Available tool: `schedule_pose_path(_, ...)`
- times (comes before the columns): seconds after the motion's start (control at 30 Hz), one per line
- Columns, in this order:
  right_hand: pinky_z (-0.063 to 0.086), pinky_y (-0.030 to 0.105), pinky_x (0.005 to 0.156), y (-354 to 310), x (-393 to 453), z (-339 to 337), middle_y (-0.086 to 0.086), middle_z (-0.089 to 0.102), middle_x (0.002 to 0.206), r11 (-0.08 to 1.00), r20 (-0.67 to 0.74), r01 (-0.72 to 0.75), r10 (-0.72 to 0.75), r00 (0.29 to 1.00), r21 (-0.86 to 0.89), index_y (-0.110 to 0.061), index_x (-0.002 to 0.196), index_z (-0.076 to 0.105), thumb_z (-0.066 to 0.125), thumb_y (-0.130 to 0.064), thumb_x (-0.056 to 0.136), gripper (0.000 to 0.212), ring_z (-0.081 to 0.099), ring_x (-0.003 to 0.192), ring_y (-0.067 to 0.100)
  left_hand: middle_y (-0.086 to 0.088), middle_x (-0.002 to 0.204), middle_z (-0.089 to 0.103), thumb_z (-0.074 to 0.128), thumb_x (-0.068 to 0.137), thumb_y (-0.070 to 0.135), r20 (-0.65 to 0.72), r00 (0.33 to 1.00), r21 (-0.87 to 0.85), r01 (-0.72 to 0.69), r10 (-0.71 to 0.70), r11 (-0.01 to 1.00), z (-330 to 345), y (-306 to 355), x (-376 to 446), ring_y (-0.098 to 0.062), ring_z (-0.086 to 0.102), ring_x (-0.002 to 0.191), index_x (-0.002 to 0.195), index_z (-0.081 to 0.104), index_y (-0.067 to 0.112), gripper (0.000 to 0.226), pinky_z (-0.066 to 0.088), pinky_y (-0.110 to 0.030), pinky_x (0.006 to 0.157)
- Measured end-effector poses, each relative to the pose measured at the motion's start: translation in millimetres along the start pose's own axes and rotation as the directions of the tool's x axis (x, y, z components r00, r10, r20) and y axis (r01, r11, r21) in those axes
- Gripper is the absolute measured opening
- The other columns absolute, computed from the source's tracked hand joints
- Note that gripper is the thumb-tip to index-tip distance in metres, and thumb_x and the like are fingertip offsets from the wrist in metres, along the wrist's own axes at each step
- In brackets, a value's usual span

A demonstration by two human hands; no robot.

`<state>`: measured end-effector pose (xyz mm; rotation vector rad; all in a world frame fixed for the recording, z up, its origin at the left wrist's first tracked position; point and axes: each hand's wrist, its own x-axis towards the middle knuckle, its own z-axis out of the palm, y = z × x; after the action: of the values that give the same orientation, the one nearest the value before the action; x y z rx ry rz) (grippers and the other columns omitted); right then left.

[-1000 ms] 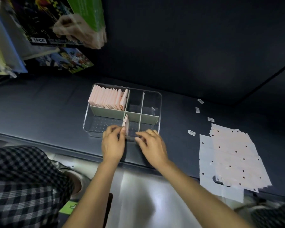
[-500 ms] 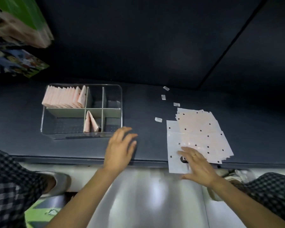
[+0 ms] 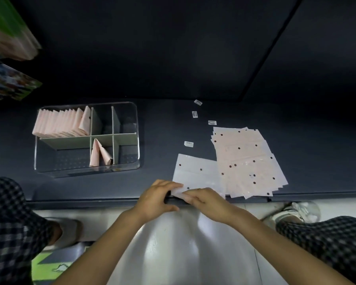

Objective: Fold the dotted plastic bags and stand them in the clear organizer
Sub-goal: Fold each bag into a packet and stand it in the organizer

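A flat dotted bag (image 3: 195, 171) lies at the table's front edge, left of a fanned pile of dotted bags (image 3: 248, 161). My left hand (image 3: 158, 199) and my right hand (image 3: 206, 202) meet at the flat bag's near left corner, and their fingers pinch its lifted edge. The clear organizer (image 3: 86, 171) stands to the left. Its back-left compartment holds a row of several folded pink bags (image 3: 60, 124). Two folded bags (image 3: 100, 155) lean in the front-middle compartment.
Small white label slips (image 3: 194, 114) lie scattered behind the pile. Packaged goods (image 3: 10, 38) hang at the upper left. The dark table's front edge (image 3: 90, 201) runs just below the organizer. My checked trouser legs and shoes flank the pale floor.
Both hands left the organizer and moved right. The right hand reached the flat bag first; now the left hand has joined it at the bag's near corner. The view swung right.
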<state>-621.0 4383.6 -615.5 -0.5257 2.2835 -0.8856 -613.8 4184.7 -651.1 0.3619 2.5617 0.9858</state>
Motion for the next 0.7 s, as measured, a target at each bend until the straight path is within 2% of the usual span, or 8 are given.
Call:
schedule_pose_path(0.07,0.035,0.025,0.064,-11,6,-8,-0.004,0.053,0.066,0.99,0.048,-0.035,0.028,0.998,0.139,-0.026,0.068,0.058,0.045,-0.044,0.096,0.036,0.044,0.063,0.002,0.013,0.115,0.06,0.078,0.072,0.037,0.014,0.999,0.023,0.04,-0.041,0.999,-3,-7,2,-0.011,0.042,0.11,0.119,0.06,0.028,0.052,0.038,-0.022,0.093)
schedule_pose_path(0.17,0.029,0.024,0.058,-15,22,-28,-0.008,0.042,0.055,0.99,0.037,-0.08,0.076,0.996,0.116,-0.021,0.055,0.043,0.056,-0.031,0.092,0.04,0.037,0.056,0.002,0.004,0.102,0.06,0.079,0.071,0.036,0.027,0.991,-0.033,0.132,-0.132,0.991,-3,-14,5,-0.013,0.045,0.103,0.115,0.059,0.02,0.05,0.041,-0.025,0.089)
schedule_pose_path(0.23,0.025,0.022,0.054,-15,39,-45,-0.008,0.033,0.056,0.996,-0.005,-0.082,0.083,0.997,0.02,-0.021,0.056,0.034,0.063,-0.025,0.089,0.044,0.031,0.055,0.006,0.006,0.096,0.056,0.082,0.069,0.031,-0.012,0.98,-0.191,0.191,-0.197,0.963,-3,-15,5,-0.006,0.047,0.095,0.121,0.051,0.027,0.06,0.038,-0.01,0.08)
schedule_pose_path(0.27,0.026,0.02,0.053,-15,48,-54,-0.008,0.035,0.057,0.995,-0.01,-0.089,0.089,0.996,-0.038,-0.02,0.057,0.037,0.065,-0.025,0.088,0.041,0.033,0.055,0.006,0.005,0.094,0.058,0.082,0.069,0.028,-0.033,0.976,-0.255,0.198,-0.214,0.946,-3,-15,5,-0.006,0.048,0.092,0.123,0.047,0.028,0.064,0.036,-0.007,0.075)
schedule_pose_path(0.33,0.032,0.025,0.06,-14,70,-65,-0.005,0.044,0.062,0.98,0.004,-0.125,0.127,0.992,-0.152,-0.016,0.063,0.05,0.064,-0.028,0.087,0.031,0.041,0.062,0.012,0.002,0.09,0.064,0.082,0.071,0.026,-0.065,0.972,-0.33,0.192,-0.225,0.924,-1,-15,6,-0.012,0.051,0.089,0.126,0.043,0.027,0.068,0.037,-0.013,0.073)
schedule_pose_path(0.47,0.038,0.031,0.067,-11,111,-63,0.001,0.053,0.073,0.935,0.024,-0.19,0.207,0.978,-0.3,-0.022,0.064,0.048,0.061,-0.033,0.089,0.029,0.052,0.077,0.023,0.0,0.089,0.065,0.078,0.075,0.026,-0.11,0.962,-0.409,0.187,-0.252,0.893,4,-14,5,-0.016,0.055,0.09,0.134,0.036,0.027,0.073,0.043,-0.026,0.079)
schedule_pose_path(0.6,0.04,0.03,0.069,-5,128,-54,0.006,0.06,0.09,0.912,0.012,-0.25,0.268,0.963,-0.325,-0.02,0.078,0.055,0.063,-0.035,0.086,0.019,0.058,0.089,0.027,0.011,0.089,0.054,0.073,0.08,0.031,-0.165,0.96,-0.322,0.165,-0.227,0.932,3,-12,3,-0.012,0.049,0.089,0.135,0.037,0.026,0.066,0.04,-0.022,0.076)
schedule_pose_path(0.7,0.042,0.03,0.072,-2,131,-52,0.009,0.063,0.096,0.911,-0.002,-0.271,0.285,0.959,-0.311,-0.019,0.081,0.058,0.065,-0.033,0.086,0.016,0.059,0.093,0.028,0.004,0.11,0.047,0.068,0.082,0.039,-0.34,0.933,-0.037,0.116,-0.121,0.993,4,-7,-5,-0.017,0.044,0.102,0.132,0.047,0.022,0.058,0.041,-0.027,0.086)
